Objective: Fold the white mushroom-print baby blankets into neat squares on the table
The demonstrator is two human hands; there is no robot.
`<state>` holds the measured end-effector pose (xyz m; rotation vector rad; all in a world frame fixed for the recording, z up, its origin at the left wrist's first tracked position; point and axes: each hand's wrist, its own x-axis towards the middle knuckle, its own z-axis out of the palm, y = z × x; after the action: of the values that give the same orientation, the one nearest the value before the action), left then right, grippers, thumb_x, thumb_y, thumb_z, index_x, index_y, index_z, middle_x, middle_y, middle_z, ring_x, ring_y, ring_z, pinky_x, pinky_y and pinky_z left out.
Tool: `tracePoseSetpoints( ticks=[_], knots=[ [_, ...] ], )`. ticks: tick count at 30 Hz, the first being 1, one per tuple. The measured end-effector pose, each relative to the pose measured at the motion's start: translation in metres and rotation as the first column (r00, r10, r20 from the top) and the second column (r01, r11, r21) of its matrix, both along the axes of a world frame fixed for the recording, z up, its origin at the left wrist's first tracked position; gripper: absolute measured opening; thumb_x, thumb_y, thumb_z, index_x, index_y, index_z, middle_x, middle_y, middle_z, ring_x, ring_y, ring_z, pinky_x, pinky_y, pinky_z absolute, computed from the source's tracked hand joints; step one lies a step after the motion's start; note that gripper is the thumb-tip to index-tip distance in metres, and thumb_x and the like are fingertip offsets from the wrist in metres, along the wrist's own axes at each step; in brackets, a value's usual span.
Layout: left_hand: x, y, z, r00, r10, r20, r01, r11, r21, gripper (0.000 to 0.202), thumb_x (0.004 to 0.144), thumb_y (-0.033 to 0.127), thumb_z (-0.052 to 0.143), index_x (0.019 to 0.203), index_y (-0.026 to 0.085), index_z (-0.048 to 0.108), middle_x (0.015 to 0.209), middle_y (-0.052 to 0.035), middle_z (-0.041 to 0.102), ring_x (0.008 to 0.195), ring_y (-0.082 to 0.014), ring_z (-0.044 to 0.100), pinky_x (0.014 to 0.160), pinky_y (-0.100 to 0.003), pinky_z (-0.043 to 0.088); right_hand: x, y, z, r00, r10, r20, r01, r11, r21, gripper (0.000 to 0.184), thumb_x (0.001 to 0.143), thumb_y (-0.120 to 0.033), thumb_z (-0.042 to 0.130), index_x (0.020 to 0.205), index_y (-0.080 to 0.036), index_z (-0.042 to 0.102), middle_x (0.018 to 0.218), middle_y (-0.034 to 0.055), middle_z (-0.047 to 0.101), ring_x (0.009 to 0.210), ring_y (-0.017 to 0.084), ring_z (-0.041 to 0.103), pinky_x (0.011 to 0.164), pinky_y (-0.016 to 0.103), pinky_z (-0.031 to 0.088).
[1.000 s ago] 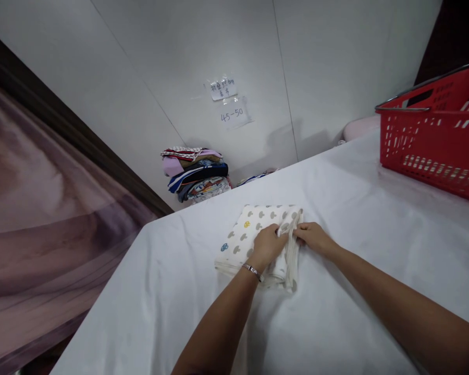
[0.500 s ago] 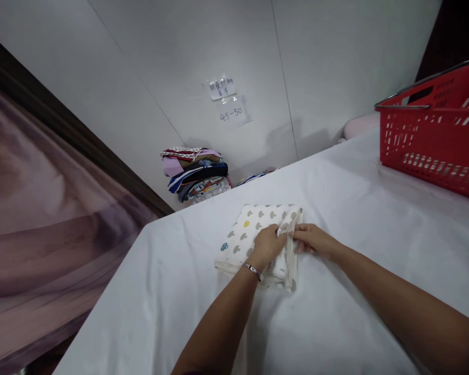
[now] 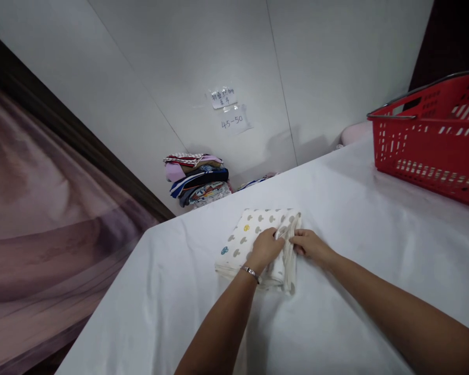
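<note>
view slightly up: cloth [image 3: 240, 240], white table [image 3: 191, 307], wall [image 3: 320, 67]

The left forearm [image 3: 219, 317] slants up from the bottom edge, the right forearm [image 3: 391, 304] from the lower right. The left hand [image 3: 266, 248] shows its back, fingers bent; the right hand [image 3: 312, 247] pinches just beside it.

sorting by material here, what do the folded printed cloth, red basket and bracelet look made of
Folded printed cloth: fabric, perhaps cotton, matte, judging by its soft creases and layered edges. Red basket: likely moulded plastic, fairly smooth, with slotted walls. Bracelet: probably metal, polished, going by its silvery shine.
</note>
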<state>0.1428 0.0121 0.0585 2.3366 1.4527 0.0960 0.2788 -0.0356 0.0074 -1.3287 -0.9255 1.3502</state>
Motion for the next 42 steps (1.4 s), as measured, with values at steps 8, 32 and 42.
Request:
tracePoseSetpoints(
  ticks=[8,32,42],
  knots=[
    [-0.003,-0.007,0.001,0.998,-0.004,0.058,0.001,0.999,0.048,0.027,0.080,0.030,0.047,0.101,0.019,0.058,0.104,-0.0065,0.062,0.093,-0.0194,0.055,0.078,-0.027,0.041,0.004,0.002,-0.006,0.999,0.006,-0.036,-0.007,1.000,-0.013,0.005,0.066,-0.021,0.053,0.063,-0.017,0.053,0.038,-0.0066,0.043,0.034,0.006,0.030,0.037,0.021,0.019],
    [-0.001,-0.025,-0.005,0.992,-0.110,-0.058,0.118,0.979,0.168,0.050,0.074,0.027,0.050,0.124,0.025,0.043,0.112,-0.0077,0.052,0.103,-0.0244,0.050,0.088,-0.033,0.037,0.014,0.014,-0.006,1.000,-0.009,0.005,0.009,0.999,-0.034,0.016,0.077,-0.029,0.053,0.068,-0.015,0.057,0.048,-0.0010,0.057,0.035,0.006,0.045,0.031,0.017,0.025],
    [-0.001,-0.014,-0.002,0.997,-0.072,0.032,0.069,0.994,0.081,0.043,0.076,0.038,0.051,0.118,0.026,0.051,0.110,-0.0040,0.058,0.101,-0.0215,0.052,0.087,-0.029,0.038,0.058,0.038,-0.016,0.875,-0.289,0.389,0.254,0.957,0.142,0.020,0.072,-0.021,0.051,0.086,-0.019,0.065,0.075,0.0010,0.065,0.052,0.010,0.054,0.053,0.022,0.041]
  ],
)
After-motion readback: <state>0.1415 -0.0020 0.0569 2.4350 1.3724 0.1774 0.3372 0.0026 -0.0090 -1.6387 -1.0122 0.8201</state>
